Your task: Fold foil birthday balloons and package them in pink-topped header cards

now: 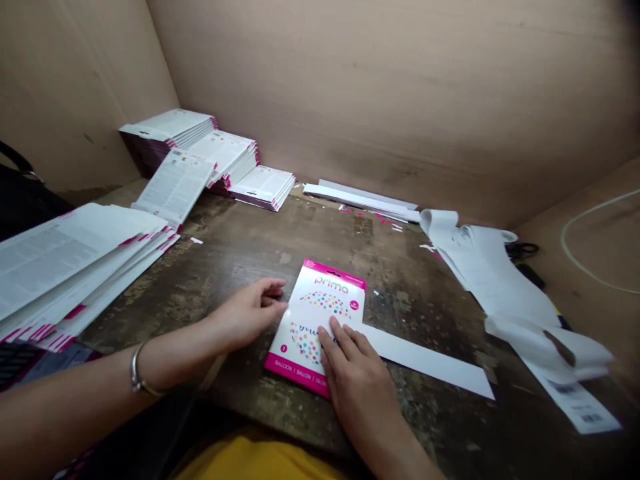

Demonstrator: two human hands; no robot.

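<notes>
A flat white and pink balloon packet [327, 303] with dotted print lies on the worn dark table in front of me. My right hand [357, 373] rests flat on its lower right part, fingers stretched out, covering some of the print. At the packet's left edge is my left hand [255, 310], its fingers slightly bent and the thumb apart from them. Whether its thumb touches the edge I cannot tell. A plain white paper strip [433, 357] sticks out to the right from beneath the packet.
Stacks of similar packets stand at the back left [220, 150], with a fanned pile [65, 260] nearer on the left. White strips [363, 200] lie along the back wall. A long curled label roll [505, 273] runs down the right side. Small paper scraps dot the table.
</notes>
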